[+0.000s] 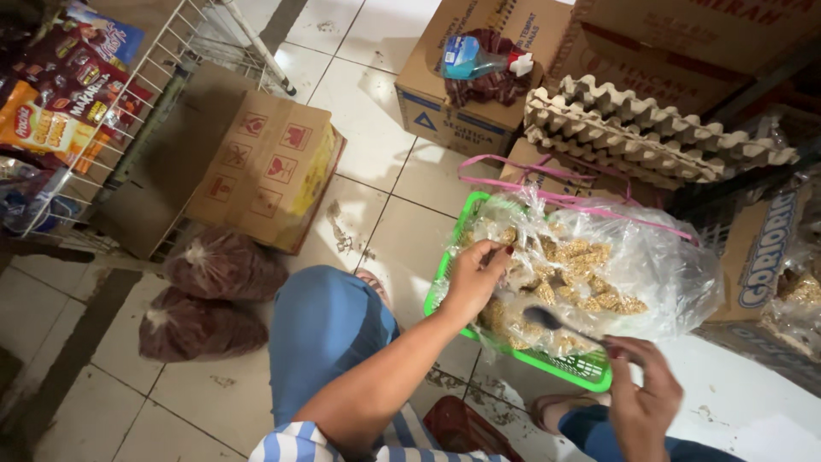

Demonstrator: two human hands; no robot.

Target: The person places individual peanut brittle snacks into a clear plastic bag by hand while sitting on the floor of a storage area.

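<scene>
A green plastic basket (575, 368) sits on the tiled floor between my knees. Inside it lies a large clear plastic bag (663, 265) full of small golden-brown snack pieces (590, 278). My left hand (473, 281) grips the bag's near edge at the basket's left side, fingers pinched on the plastic. My right hand (640, 395) is at the lower right, closed on the handle of a dark spoon (547, 321) whose bowl lies over the snacks.
Two dark tied bags (214, 295) lie on the floor at left beside a flattened cardboard box (265, 167). A wire rack with snack packets (64, 103) stands far left. Cardboard boxes (479, 77) and stacked egg trays (650, 128) crowd the back right.
</scene>
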